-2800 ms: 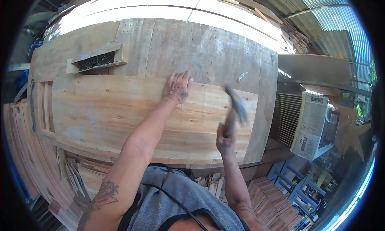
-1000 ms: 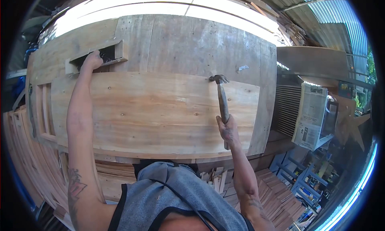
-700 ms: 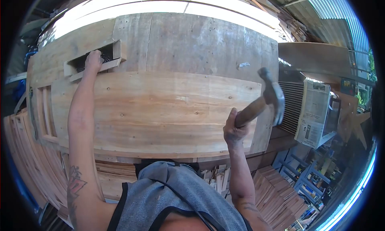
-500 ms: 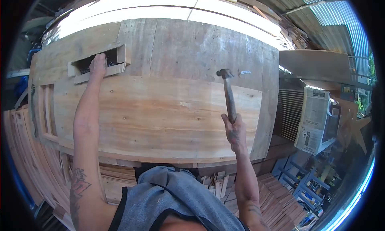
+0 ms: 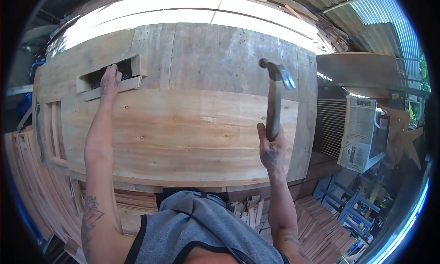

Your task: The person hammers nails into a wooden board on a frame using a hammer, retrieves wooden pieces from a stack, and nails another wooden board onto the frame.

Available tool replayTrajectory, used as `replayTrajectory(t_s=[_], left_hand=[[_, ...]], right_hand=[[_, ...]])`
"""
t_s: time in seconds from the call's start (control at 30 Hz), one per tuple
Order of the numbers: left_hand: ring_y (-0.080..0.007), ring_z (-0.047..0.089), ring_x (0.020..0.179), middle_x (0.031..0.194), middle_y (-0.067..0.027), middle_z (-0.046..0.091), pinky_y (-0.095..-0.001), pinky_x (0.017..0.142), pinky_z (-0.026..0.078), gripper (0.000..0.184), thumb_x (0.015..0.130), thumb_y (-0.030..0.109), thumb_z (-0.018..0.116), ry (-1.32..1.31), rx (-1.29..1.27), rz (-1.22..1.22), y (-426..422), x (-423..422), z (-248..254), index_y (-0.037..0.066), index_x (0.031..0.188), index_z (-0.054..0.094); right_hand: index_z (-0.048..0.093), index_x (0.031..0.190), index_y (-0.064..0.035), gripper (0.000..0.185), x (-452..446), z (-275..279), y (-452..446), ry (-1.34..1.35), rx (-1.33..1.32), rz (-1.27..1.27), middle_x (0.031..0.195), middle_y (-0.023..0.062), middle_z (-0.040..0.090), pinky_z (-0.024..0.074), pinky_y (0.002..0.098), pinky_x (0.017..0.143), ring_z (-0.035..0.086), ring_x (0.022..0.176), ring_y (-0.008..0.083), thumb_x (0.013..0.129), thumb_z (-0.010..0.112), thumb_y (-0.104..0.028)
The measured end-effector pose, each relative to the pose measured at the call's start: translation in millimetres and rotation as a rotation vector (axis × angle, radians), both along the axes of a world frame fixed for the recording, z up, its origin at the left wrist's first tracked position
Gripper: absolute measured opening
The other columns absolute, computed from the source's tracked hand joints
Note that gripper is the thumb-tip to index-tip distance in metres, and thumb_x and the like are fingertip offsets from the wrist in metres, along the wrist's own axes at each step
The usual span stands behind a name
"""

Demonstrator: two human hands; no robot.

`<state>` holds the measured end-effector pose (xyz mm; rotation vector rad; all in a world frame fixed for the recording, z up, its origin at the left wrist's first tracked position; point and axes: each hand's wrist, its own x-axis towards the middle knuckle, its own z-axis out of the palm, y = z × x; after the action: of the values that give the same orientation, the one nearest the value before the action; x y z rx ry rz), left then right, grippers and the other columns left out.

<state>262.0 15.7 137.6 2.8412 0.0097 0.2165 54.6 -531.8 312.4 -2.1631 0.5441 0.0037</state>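
Observation:
My left hand (image 5: 110,82) reaches over the front wall of an open cardboard box (image 5: 93,95) at the table's far left. Its fingers are curled and pressed together inside the box, and I cannot make out what they pinch. Dark thin pieces, perhaps nails, lie in the box around the fingertips. My right hand (image 5: 272,149) is closed around the wooden handle of a claw hammer (image 5: 274,106). The hammer is raised with its head away from me, and its claw points right. Below both hands lies a wooden panel (image 5: 183,126) on the worktable.
The plywood worktable (image 5: 201,53) extends beyond the panel. A slatted frame (image 5: 60,131) lies at its left end. Stacked wood strips (image 5: 34,181) stand at lower left, and more wood pieces (image 5: 321,227) lie at lower right. Newspaper (image 5: 360,131) hangs right of the table.
The hammer has lifted and shifted right, its head turning so the claw shows. My left hand has stayed at the box, its fingers more curled and slightly lower.

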Motion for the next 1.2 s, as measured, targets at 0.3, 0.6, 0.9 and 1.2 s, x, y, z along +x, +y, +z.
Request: replayTrajectory(t_s=[0.3,0.6,0.9,1.2], left_hand=[[-0.0406,0.068,0.1,0.107,-0.018,0.071,-0.0502,0.087,0.056,0.017,0.105,0.018,0.059,-0.2,0.077,-0.031,0,-7,6,0.006,0.115,0.066],[-0.0362,0.07,0.094,0.1,-0.0156,0.072,-0.0423,0.08,0.058,0.022,0.098,0.001,0.062,-0.217,-0.46,0.144,-73,-233,45,0.007,0.116,0.073],[-0.0168,0.072,0.09,0.113,-0.0107,0.073,-0.0301,0.084,0.058,0.029,0.106,0.006,0.059,-0.208,-0.956,0.689,-13,-406,38,0.001,0.134,0.061],[-0.0138,0.067,0.093,0.115,-0.0128,0.073,-0.0293,0.088,0.056,0.02,0.11,0.008,0.05,-0.109,-0.948,0.738,141,-432,39,-0.003,0.125,0.055]], right_hand=[[0.058,0.096,0.0036,0.048,-54,-61,-35,0.489,-0.235,0.095,0.075,0.025,0.064,0.052,0.0453,0.071,0.064,0.072,0.0374,0.1,0.073,-0.042],[0.043,0.081,-0.0129,0.04,-161,-106,12,0.431,0.29,0.013,0.056,-0.005,0.042,0.0303,0.029,0.035,0.04,0.038,0.0081,0.105,0.07,-0.031],[0.043,0.094,-0.0129,0.038,-190,-92,76,0.463,0.299,0.082,0.053,-0.0054,0.04,0.0317,0.029,0.032,0.041,0.036,0.0088,0.104,0.071,-0.035],[0.045,0.091,-0.013,0.036,-219,-60,200,0.516,0.362,-0.037,0.055,-0.0066,0.041,0.0307,0.0278,0.035,0.04,0.039,0.0063,0.104,0.07,-0.036]])
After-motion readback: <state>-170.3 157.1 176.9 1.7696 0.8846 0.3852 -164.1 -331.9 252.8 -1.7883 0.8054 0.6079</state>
